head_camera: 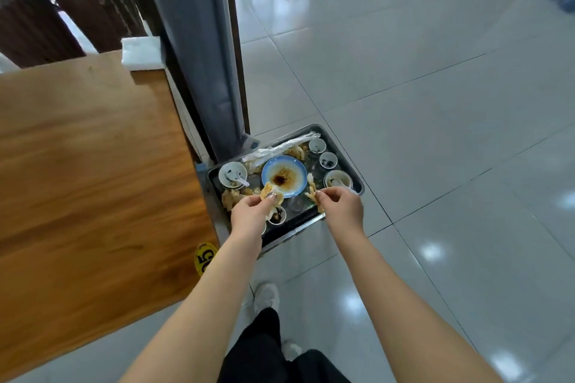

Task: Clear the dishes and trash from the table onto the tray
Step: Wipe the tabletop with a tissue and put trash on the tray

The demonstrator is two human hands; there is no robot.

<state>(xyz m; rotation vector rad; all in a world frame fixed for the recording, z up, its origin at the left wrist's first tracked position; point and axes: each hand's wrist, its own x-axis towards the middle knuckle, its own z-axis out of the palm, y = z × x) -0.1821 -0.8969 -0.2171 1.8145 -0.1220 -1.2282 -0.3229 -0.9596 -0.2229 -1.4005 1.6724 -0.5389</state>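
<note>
Glossy grey floor fills most of the view. A wooden table takes up the left, with a white napkin pack on its far corner and a yellow number sticker on its near edge. A grey post rises just beyond the table. The metal tray sits at the foot of the post, just off the table's right corner; what it rests on cannot be told. Both bare arms reach over its near edge, the hands apart. At the tray's middle is a blue plate smeared with brown sauce. A white bowl holding a spoon stands left of the plate, and three small cups line the right side. Long clear wrappers lie along the far edge. The left hand pinches a stained wad of tissue over the plate's near left rim. The right hand pinches a twist of tissue just right of the plate. More crumpled tissue lies at the tray's near left corner. A sauce cup sits by the left hand's fingers, with a clear glass beside it. Below are black trousers and a white shoe.
</note>
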